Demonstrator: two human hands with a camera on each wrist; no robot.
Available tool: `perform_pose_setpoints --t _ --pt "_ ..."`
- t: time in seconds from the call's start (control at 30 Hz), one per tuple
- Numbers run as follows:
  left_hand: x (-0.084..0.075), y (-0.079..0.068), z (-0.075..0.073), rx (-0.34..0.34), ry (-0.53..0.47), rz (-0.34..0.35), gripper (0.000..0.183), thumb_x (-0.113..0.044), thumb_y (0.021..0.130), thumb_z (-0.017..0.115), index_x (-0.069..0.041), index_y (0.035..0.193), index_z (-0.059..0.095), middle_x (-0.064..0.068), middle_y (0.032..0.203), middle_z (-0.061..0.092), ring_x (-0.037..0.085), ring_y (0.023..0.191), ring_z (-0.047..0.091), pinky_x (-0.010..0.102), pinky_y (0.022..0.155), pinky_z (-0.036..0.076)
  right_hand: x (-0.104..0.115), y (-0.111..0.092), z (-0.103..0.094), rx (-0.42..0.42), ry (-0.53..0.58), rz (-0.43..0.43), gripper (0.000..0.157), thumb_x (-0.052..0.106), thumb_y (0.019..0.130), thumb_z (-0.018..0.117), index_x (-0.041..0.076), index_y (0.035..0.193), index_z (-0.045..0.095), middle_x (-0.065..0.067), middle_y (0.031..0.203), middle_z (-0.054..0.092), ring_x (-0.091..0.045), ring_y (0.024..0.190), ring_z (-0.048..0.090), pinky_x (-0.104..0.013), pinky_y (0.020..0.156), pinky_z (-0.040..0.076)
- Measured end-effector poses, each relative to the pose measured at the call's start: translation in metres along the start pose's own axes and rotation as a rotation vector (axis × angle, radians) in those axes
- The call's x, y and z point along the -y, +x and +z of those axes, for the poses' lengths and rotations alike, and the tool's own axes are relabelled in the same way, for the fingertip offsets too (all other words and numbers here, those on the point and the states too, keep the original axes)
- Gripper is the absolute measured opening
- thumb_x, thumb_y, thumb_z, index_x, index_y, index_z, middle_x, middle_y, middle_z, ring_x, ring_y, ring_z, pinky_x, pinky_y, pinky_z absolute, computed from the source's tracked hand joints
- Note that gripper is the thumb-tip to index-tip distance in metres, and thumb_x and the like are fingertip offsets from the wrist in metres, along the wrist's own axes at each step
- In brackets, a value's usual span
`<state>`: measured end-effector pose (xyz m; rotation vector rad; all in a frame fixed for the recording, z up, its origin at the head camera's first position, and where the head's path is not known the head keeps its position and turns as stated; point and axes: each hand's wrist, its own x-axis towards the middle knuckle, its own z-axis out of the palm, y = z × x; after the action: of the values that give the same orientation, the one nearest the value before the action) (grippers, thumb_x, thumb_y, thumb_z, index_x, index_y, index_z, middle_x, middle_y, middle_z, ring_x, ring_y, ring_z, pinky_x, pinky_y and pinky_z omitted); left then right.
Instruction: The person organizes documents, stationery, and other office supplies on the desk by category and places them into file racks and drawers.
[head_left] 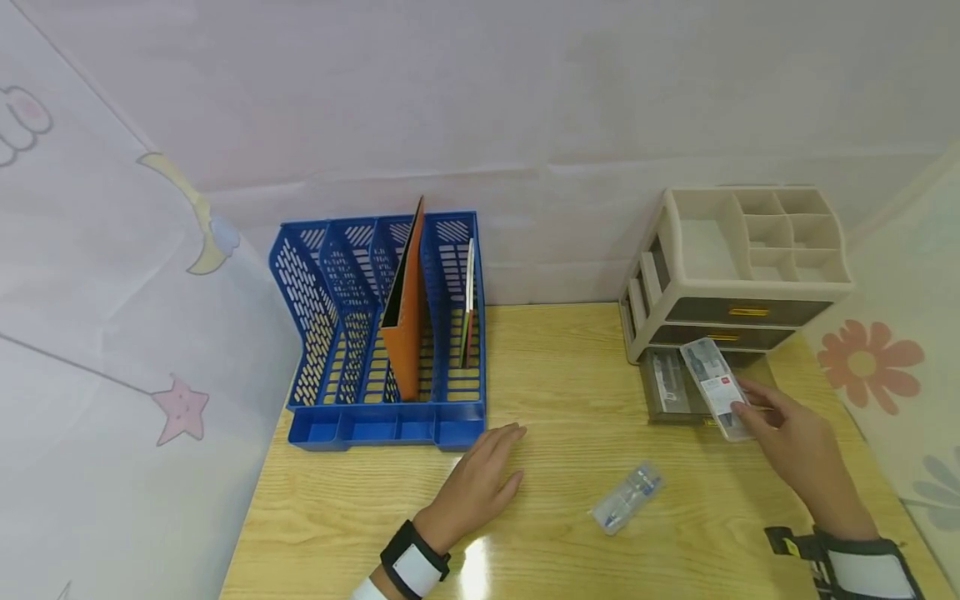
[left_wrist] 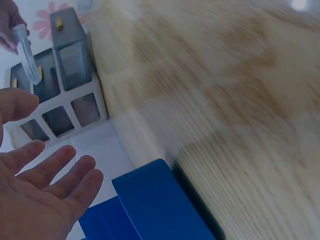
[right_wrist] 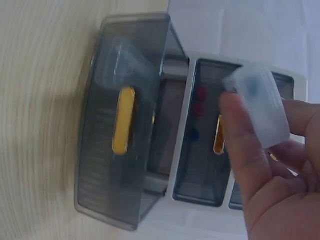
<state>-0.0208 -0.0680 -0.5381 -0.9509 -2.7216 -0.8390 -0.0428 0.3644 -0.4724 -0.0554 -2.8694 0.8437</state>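
Note:
In the head view my right hand (head_left: pixel 798 442) pinches a clear plastic case (head_left: pixel 712 383) with a white and red label and dark contents. The case is tilted above the pulled-out bottom drawer (head_left: pixel 675 408) of a small cream drawer unit (head_left: pixel 678 292). Another clear case (head_left: pixel 667 379) lies inside that drawer. My left hand (head_left: pixel 472 483) is beside the front right corner of the blue file rack (head_left: pixel 367 425), fingers relaxed and holding nothing. On the table, between the hands, lies a clear pack (head_left: pixel 626 497) with blue-marked items inside.
An orange folder (head_left: pixel 408 333) and some thin booklets (head_left: pixel 468 308) stand upright in the rack. The unit's upper two drawers are pushed in, and its top has several compartments (head_left: pixel 772 233). A patterned cloth (head_left: pixel 525 100) hangs behind the wooden table (head_left: pixel 555 367).

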Motion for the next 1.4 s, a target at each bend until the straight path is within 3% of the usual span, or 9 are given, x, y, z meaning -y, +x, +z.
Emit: perform_pose_setpoints --t 0.07,0.17,0.3,0.47,0.57,0.7,0.83,1.17,1.4 --pt "0.003 -0.003 0.001 0.016 0.036 0.017 0.063 -0.015 0.091 0.077 -0.004 0.147 0.052 0.015 0.145 0.058 0.028 0.135 0.056 0.043 0.111 0.050 -0.005 0.003 -0.003 0.031 -0.017 -0.019 0.046 0.023 0.099 0.071 -0.003 0.136 0.063 -0.029 0.108 0.073 0.014 0.075 0.056 -0.019 0.049 0.043" --pt "0.006 -0.007 0.002 0.046 0.092 0.045 0.063 -0.017 0.090 0.078 -0.004 0.146 0.053 0.014 0.144 0.059 0.028 0.134 0.057 0.043 0.111 0.050 -0.012 0.008 -0.007 0.098 -0.026 -0.040 0.045 0.024 0.100 0.068 -0.005 0.134 0.064 -0.031 0.108 0.072 0.002 0.076 0.068 -0.021 0.050 0.046" --pt "0.007 -0.010 0.001 0.108 0.147 0.078 0.063 -0.019 0.091 0.078 -0.007 0.147 0.053 0.012 0.143 0.060 0.026 0.133 0.058 0.041 0.110 0.050 -0.020 0.019 -0.012 0.218 -0.032 -0.031 0.046 0.026 0.104 0.063 -0.009 0.133 0.062 -0.037 0.109 0.070 -0.038 0.084 0.073 -0.023 0.053 0.050" --pt "0.006 -0.014 0.002 0.159 0.171 0.095 0.061 -0.023 0.094 0.075 -0.008 0.148 0.052 0.012 0.145 0.059 0.026 0.133 0.057 0.042 0.111 0.050 -0.032 0.042 -0.016 0.351 -0.050 -0.005 0.052 0.032 0.106 0.057 -0.012 0.135 0.060 -0.026 0.096 0.074 -0.017 0.072 0.063 -0.025 0.054 0.047" --pt "0.006 -0.016 0.002 0.162 0.174 0.096 0.059 -0.023 0.094 0.074 -0.008 0.147 0.053 0.011 0.144 0.060 0.025 0.132 0.058 0.041 0.112 0.049 -0.040 0.058 -0.013 0.416 -0.044 -0.018 0.052 0.031 0.106 0.056 -0.013 0.134 0.060 -0.018 0.093 0.074 -0.013 0.070 0.061 -0.027 0.057 0.049" --pt "0.006 -0.018 0.002 0.158 0.176 0.106 0.058 -0.021 0.094 0.075 -0.009 0.146 0.054 0.010 0.142 0.062 0.023 0.130 0.059 0.039 0.112 0.049 -0.050 0.075 -0.008 0.435 -0.068 -0.054 0.046 0.026 0.105 0.058 -0.014 0.125 0.064 -0.029 0.101 0.073 -0.031 0.082 0.069 -0.044 0.068 0.058" --pt "0.006 -0.019 0.003 0.156 0.187 0.116 0.058 -0.021 0.093 0.075 -0.009 0.146 0.055 0.009 0.141 0.062 0.022 0.130 0.059 0.038 0.111 0.049 -0.055 0.083 -0.002 0.439 -0.093 -0.034 0.046 0.026 0.106 0.056 -0.016 0.123 0.063 -0.038 0.110 0.068 -0.050 0.095 0.068 -0.056 0.074 0.057" --pt "0.006 -0.023 0.006 0.160 0.190 0.096 0.056 -0.021 0.093 0.074 -0.009 0.145 0.055 0.008 0.139 0.063 0.022 0.128 0.060 0.038 0.109 0.051 -0.053 0.091 0.023 0.488 -0.012 0.104 0.059 0.036 0.106 0.056 -0.017 0.132 0.052 -0.040 0.121 0.062 -0.044 0.096 0.068 -0.047 0.072 0.059" --pt "0.008 -0.024 0.008 0.152 0.198 0.081 0.056 -0.021 0.093 0.074 -0.010 0.144 0.055 0.007 0.139 0.063 0.022 0.128 0.060 0.037 0.109 0.051 -0.055 0.097 0.036 0.468 -0.024 0.092 0.039 0.019 0.096 0.068 -0.018 0.108 0.062 -0.024 0.090 0.068 -0.027 0.078 0.064 -0.032 0.063 0.051"
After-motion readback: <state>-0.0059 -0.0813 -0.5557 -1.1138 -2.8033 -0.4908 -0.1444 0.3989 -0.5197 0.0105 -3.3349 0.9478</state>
